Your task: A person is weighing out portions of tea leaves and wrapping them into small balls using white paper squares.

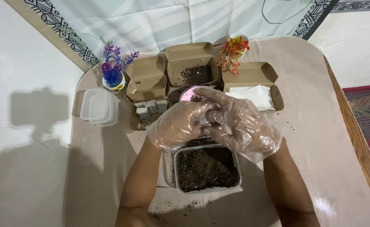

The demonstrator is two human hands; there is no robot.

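There is one view only, from the camera on my head, looking steeply down and forward over my forearms. It sits close: my left hand (177,125) and right hand (240,122) fill the middle of the frame, fingers (212,97) meeting just below centre. The counter (315,126) spreads out past my fingers to its far edge, where the wall hanging (172,21) closes the top. Beyond my right hand, a strip of floor rug (368,109) shows.
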